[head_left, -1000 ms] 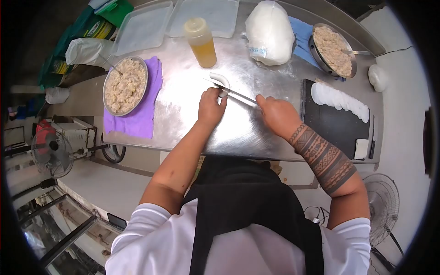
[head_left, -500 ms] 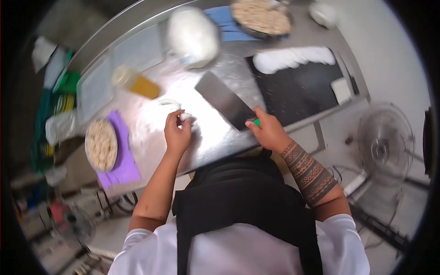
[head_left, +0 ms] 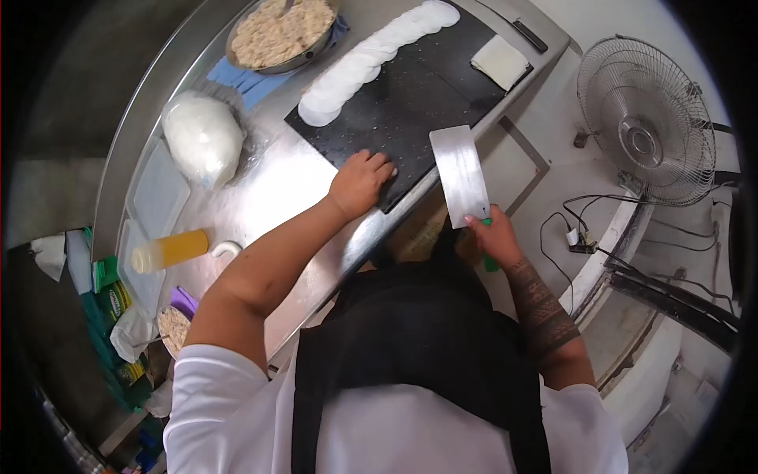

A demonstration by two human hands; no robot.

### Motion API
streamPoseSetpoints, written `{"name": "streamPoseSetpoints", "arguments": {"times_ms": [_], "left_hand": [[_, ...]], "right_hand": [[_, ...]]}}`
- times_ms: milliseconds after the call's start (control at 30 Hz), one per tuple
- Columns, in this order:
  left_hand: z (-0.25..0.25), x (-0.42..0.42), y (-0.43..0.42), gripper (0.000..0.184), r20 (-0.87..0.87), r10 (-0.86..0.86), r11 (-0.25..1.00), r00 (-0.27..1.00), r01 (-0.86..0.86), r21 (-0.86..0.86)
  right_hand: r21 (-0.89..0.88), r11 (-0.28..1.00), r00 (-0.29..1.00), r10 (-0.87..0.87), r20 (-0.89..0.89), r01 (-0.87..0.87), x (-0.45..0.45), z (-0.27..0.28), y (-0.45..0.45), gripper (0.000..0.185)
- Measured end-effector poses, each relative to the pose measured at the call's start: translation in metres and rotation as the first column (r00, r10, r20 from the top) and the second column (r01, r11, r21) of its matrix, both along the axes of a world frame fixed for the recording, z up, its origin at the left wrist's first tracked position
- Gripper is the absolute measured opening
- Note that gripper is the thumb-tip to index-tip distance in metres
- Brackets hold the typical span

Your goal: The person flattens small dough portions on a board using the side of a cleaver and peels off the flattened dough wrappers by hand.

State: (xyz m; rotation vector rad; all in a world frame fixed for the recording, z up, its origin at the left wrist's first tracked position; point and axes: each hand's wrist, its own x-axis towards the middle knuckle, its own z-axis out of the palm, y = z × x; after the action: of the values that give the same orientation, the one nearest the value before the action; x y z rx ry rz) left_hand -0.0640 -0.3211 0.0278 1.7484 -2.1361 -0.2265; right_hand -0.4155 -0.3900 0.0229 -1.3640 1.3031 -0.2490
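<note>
Head view: the right hand point(head_left: 495, 237) grips the cleaver point(head_left: 460, 174).

The cleaver point(head_left: 460, 177), with a broad metal blade and green handle, is in the right grip point(head_left: 489, 237), blade pointing away from the body beside the counter point(head_left: 264, 193) edge. The black board point(head_left: 426, 99) lies flat and speckled, its near end under the left grip point(head_left: 363, 183). Thin white rounds point(head_left: 369, 60) overlap in a row along its far side. A curved white dough piece point(head_left: 227, 249) lies near the bottle point(head_left: 170, 251).
</note>
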Motion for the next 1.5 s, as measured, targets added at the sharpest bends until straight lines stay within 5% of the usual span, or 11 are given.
{"name": "streamPoseSetpoints", "arguments": {"times_ms": [67,167,367,600,733,833,900,967,1033,1400,1500], "left_hand": [[0.036,-0.009,-0.01,0.033,0.151,-0.029,0.965,0.988,-0.012,0.263],[0.087,-0.04,-0.04,0.057,0.371,0.061,0.975,0.927,-0.135,0.177],[0.007,-0.07,-0.079,0.099,0.184,0.083,0.981,0.979,-0.113,0.159],[0.013,-0.075,-0.09,0.097,0.121,-0.047,0.988,0.992,0.029,0.149],[0.008,-0.055,-0.086,0.097,-0.314,-0.043,0.999,0.948,0.049,0.011],[-0.008,-0.031,-0.095,0.092,-0.897,0.257,0.889,0.359,-0.452,0.074],[0.007,0.004,-0.096,0.088,-0.648,0.362,0.867,0.67,-0.498,-0.03],[0.025,0.006,-0.095,0.085,-0.047,0.285,0.955,0.957,-0.288,-0.073],[0.017,-0.001,-0.082,0.089,0.259,-0.147,0.98,0.955,0.105,0.17],[0.01,-0.033,-0.077,0.089,0.14,-0.137,0.964,0.981,0.1,0.246],[0.011,-0.013,-0.095,0.088,0.205,-0.112,0.98,0.972,0.075,0.184]], "right_hand": [[-0.016,0.999,0.999,0.047,-0.021,-0.047,-0.011,0.008,-0.02,0.034],[-0.154,0.983,0.994,0.105,0.011,-0.102,-0.006,0.048,-0.08,0.036],[-0.279,0.956,0.982,-0.036,0.183,0.087,0.046,0.116,-0.22,0.036],[0.027,0.985,0.962,-0.17,0.214,0.168,0.028,-0.016,-0.235,0.036],[-0.041,0.991,0.99,0.123,-0.074,-0.126,0.019,0.035,-0.189,0.044],[-0.219,0.901,0.905,0.407,0.125,-0.375,0.014,0.014,-0.144,0.051],[-0.149,0.832,0.84,0.542,0.016,-0.534,0.034,0.032,-0.12,0.056],[-0.109,0.761,0.767,0.642,-0.012,-0.639,0.06,0.036,-0.101,0.059],[-0.11,0.703,0.705,0.709,0.034,-0.702,0.081,0.025,-0.086,0.061],[0.064,0.676,0.668,0.735,-0.115,-0.734,0.067,0.037,-0.089,0.066],[-0.106,0.677,0.685,0.717,-0.131,-0.729,0.079,0.022,-0.1,0.065]]}}
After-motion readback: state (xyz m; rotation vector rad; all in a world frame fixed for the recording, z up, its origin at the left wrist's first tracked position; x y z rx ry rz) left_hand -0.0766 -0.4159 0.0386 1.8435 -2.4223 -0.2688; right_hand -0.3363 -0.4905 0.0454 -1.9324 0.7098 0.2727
